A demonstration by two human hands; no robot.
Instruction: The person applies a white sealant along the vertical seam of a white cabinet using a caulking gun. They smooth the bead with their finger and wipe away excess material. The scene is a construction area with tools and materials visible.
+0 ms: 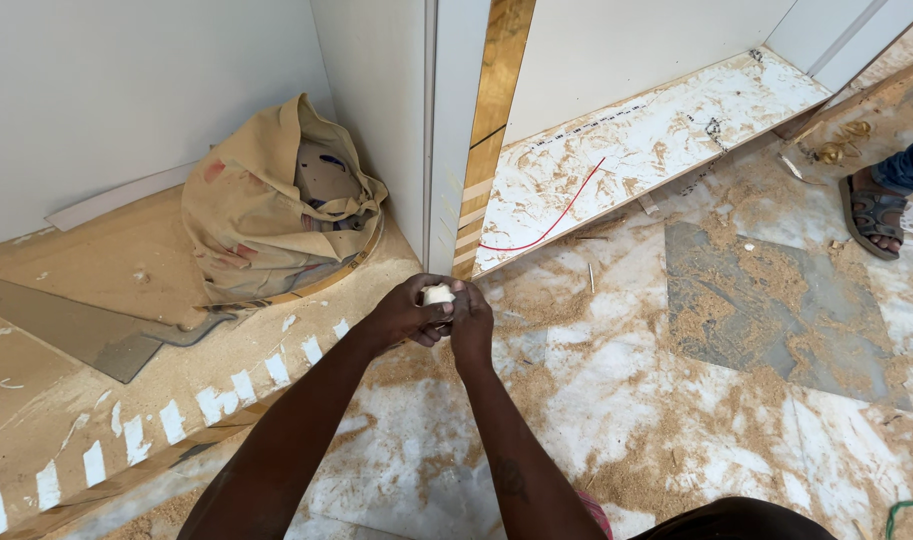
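Note:
Both my hands meet in front of the white cabinet's upright edge. My left hand (pixel 404 315) and my right hand (pixel 471 322) are closed together around a small white roll (pixel 437 294), which looks like tape; only its top shows between the fingers. Just behind the hands, a gold-coloured edge strip (pixel 491 110) runs up the front of the white vertical panel (pixel 454 120). Short white tape pieces (pixel 216 404) are stuck at intervals along the front edge of the low sawdust-covered board at left.
A tan cloth bag (pixel 276 205) slumps on the low board against the wall. A red wire (pixel 556 215) lies on the dusty cabinet base panel (pixel 676 120). Sawdust covers the floor (pixel 756 330). Another person's sandalled foot (pixel 876 215) stands at the right edge.

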